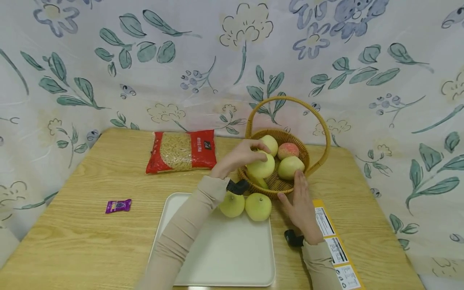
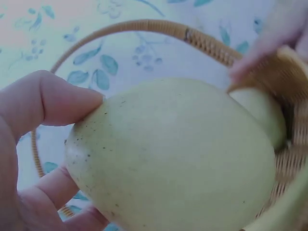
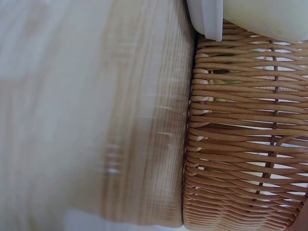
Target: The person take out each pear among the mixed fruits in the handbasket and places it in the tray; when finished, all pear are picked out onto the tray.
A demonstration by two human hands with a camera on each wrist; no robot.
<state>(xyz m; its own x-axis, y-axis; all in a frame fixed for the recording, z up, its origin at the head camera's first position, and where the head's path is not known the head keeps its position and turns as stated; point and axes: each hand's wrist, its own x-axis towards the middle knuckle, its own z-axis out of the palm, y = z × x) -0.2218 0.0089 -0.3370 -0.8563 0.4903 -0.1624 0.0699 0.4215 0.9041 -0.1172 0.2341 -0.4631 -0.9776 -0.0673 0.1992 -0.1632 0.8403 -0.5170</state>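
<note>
My left hand (image 1: pixel 243 155) grips a pale yellow-green pear (image 1: pixel 262 165) over the left side of a wicker basket (image 1: pixel 304 148). In the left wrist view, the thumb and fingers curl round one end of that pear (image 2: pixel 173 154). My right hand (image 1: pixel 302 209) rests its extended fingers on the basket's front right rim, beside another pale pear (image 1: pixel 291 168). A pinkish-red peach (image 1: pixel 288 150) and a further pale pear (image 1: pixel 269 145) lie in the basket, with a green-yellow fruit (image 1: pixel 258 182) partly hidden beneath the held pear. The right wrist view mostly shows the woven basket side (image 3: pixel 245 130).
Two pears (image 1: pixel 258 207) sit at the far edge of a white tray (image 1: pixel 224 253) before the basket. A red pasta bag (image 1: pixel 181 151) lies back left, and a small purple packet (image 1: pixel 118 206) at left. A yellow-edged box (image 1: pixel 337 245) lies beneath the right forearm. The basket's tall handle (image 1: pixel 322 121) arches above it.
</note>
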